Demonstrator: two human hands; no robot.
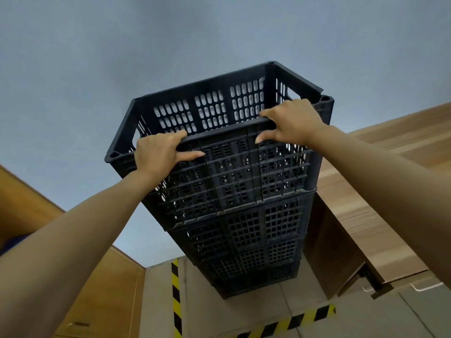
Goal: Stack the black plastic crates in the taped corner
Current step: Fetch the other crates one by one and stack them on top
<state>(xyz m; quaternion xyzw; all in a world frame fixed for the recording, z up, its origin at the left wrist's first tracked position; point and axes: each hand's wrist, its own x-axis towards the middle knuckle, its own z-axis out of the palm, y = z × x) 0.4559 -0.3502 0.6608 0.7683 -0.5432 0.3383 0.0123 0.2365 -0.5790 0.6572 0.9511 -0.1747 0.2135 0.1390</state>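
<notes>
A tall stack of black perforated plastic crates (246, 242) stands in the corner marked by yellow-and-black tape (176, 298). The top crate (219, 106) sits on the stack, its open inside facing me. My left hand (158, 154) grips the crate's near rim towards the left, fingers over the edge and thumb on the outer wall. My right hand (290, 123) grips the same rim towards the right, fingers curled over the top and thumb below.
A grey-blue wall (170, 40) rises behind the stack. Wooden cabinets (380, 215) stand close on the right, one with a metal handle (425, 286). Brown wooden panelling (117, 289) runs along the left. The floor (219, 313) is pale tile.
</notes>
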